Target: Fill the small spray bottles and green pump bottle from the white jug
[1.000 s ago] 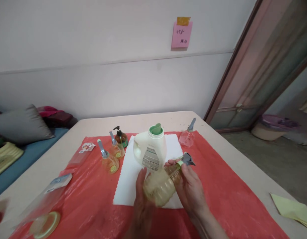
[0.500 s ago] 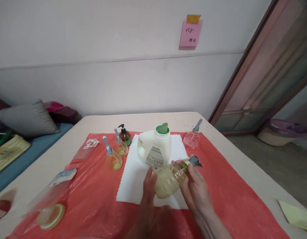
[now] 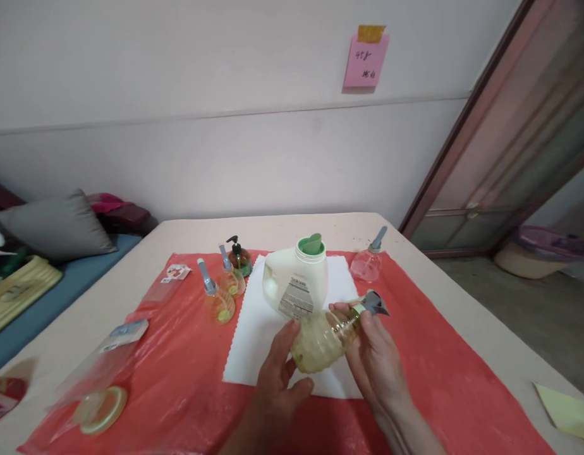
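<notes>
Red sheet (image 3: pixel 444 379) | ribbed yellowish bottle (image 3: pixel 318 344), tilted, seemingly cloudy | right fingers (image 3: pixel 370 323) grip neck | left fingers (image 3: pixel 283 340) wide beside base

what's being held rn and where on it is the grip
A yellowish ribbed bottle, tilted on its side: the right hand grips its neck, just below the grey top; the left hand is at its base.

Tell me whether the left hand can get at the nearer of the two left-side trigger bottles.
Probably yes: nothing stands between the left hand and that trigger bottle, and the right hand grips the tilted yellowish bottle near its neck.
</notes>
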Tool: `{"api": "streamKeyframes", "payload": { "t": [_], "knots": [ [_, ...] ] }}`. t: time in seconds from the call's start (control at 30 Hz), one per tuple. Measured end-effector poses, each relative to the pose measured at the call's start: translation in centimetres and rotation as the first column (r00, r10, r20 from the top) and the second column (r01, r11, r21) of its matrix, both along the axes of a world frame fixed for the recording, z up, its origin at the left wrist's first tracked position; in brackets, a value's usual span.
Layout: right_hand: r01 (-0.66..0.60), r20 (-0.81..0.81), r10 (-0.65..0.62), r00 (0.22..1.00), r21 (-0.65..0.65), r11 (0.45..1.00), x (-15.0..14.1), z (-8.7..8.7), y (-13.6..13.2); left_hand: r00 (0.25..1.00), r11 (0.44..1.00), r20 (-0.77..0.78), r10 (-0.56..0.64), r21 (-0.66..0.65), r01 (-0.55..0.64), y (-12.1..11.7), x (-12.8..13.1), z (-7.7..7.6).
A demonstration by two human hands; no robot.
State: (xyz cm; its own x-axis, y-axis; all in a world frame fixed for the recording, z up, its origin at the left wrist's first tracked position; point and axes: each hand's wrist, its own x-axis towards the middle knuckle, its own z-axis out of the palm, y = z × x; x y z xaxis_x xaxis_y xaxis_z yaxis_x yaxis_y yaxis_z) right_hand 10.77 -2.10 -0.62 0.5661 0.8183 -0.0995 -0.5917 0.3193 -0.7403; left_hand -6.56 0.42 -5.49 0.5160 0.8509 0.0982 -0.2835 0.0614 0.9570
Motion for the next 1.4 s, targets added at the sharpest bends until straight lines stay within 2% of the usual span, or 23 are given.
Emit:
{"api": "streamKeyframes", "payload": {
  "t": [0.07,0.17,0.23,0.27,0.3,0.37,0.43,0.5,0.63,0.67,0.7,0.73,0.8,0.87,0.9,0.93,0.97,1.03,1.1,1.17,1.23,1.3,1.4],
  "knots": [
    [0.018,-0.007,-0.018,1.0,0.0,1.0,0.1,0.2,0.0,0.997,0.979,0.059,-0.04,-0.195,0.051,0.2,-0.1,0.7],
    [0.021,-0.01,-0.021,1.0,0.017,1.0,0.0,0.2,-0.1,0.993,0.869,-0.016,-0.116,-0.486,0.093,0.5,-0.1,1.7],
    [0.016,0.004,-0.016,1.0,0.017,1.0,-0.1,0.0,-0.1,0.972,0.821,-0.062,-0.228,-0.548,0.158,0.5,0.0,1.9],
    [0.017,0.012,-0.017,1.0,0.013,1.0,-0.1,0.0,-0.1,0.968,0.841,-0.078,-0.237,-0.515,0.164,0.4,0.1,1.8],
    [0.015,0.015,-0.016,1.0,0.008,1.0,-0.2,-0.1,-0.1,0.977,0.889,-0.09,-0.193,-0.439,0.135,0.2,0.2,1.6],
    [0.004,0.007,-0.004,1.0,-0.001,1.0,-0.3,-0.2,-0.1,0.996,0.976,-0.085,-0.018,-0.218,-0.001,0.0,0.3,1.4],
    [-0.006,-0.005,0.006,1.0,0.001,1.0,-0.3,-0.1,-0.1,0.998,0.992,-0.039,0.049,-0.111,-0.053,-0.1,0.3,1.4],
    [0.001,0.006,-0.001,1.0,0.011,1.0,-0.2,0.0,0.0,1.0,0.98,-0.009,-0.021,-0.2,0.019,0.2,0.2,1.9],
    [-0.023,0.042,0.021,0.999,0.028,0.999,-0.1,0.1,-0.1,0.982,0.849,-0.012,-0.188,-0.505,0.156,1.0,-0.4,2.8],
    [-0.031,0.047,0.03,0.998,0.021,0.999,-0.1,0.1,-0.2,0.975,0.832,-0.012,-0.223,-0.523,0.184,1.0,-0.5,2.8],
    [-0.031,0.052,0.031,0.998,0.011,0.999,-0.2,0.1,-0.2,0.97,0.84,-0.018,-0.242,-0.504,0.2,1.0,-0.5,2.6],
    [-0.024,0.055,0.024,0.998,0.001,1.0,-0.2,0.1,-0.2,0.973,0.876,-0.038,-0.228,-0.443,0.188,1.0,-0.5,2.2],
    [-0.008,0.05,0.008,0.999,-0.01,1.0,-0.3,0.0,-0.2,0.989,0.979,-0.111,-0.095,-0.19,0.072,0.7,-0.3,1.4],
    [-0.009,0.046,0.009,0.999,-0.012,1.0,-0.4,-0.1,-0.2,0.988,0.998,-0.145,0.052,0.041,-0.047,0.6,-0.2,0.7],
    [-0.01,0.048,0.01,0.999,-0.013,1.0,-0.4,-0.2,-0.2,0.988,0.996,-0.136,0.067,0.066,-0.059,0.6,-0.2,0.6],
    [-0.011,0.056,0.012,0.998,-0.013,1.0,-0.5,-0.2,-0.2,0.992,0.999,-0.118,0.039,0.021,-0.037,0.7,-0.2,0.6],
    [-0.016,0.067,0.016,0.998,-0.013,1.0,-0.5,-0.3,-0.3,0.995,0.997,-0.099,-0.019,-0.082,0.011,0.8,-0.3,0.7],
    [-0.033,0.083,0.033,0.996,-0.005,0.999,-0.6,-0.4,-0.3,0.985,0.938,-0.059,-0.164,-0.319,0.137,1.1,-0.6,1.4],
    [-0.05,0.084,0.049,0.995,0.013,0.999,-0.6,-0.4,-0.4,0.967,0.878,-0.029,-0.255,-0.425,0.219,1.4,-0.7,2.1],
    [-0.057,0.082,0.054,0.995,0.028,0.998,-0.5,-0.3,-0.4,0.972,0.898,0.009,-0.234,-0.38,0.22,1.5,-0.5,2.6],
    [-0.07,0.083,0.068,0.994,0.033,0.997,-0.3,-0.1,-0.4,0.99,0.951,0.052,-0.131,-0.276,0.141,1.5,-0.2,2.8],
    [-0.078,0.087,0.076,0.993,0.024,0.997,0.0,0.1,-0.4,0.995,0.973,0.066,-0.071,-0.213,0.084,1.5,0.0,2.9],
    [-0.057,0.114,0.057,0.992,-0.006,0.998,0.4,-0.1,-0.4,0.993,0.989,-0.083,-0.081,-0.13,0.069,1.6,-0.4,2.5]
  ]
}}
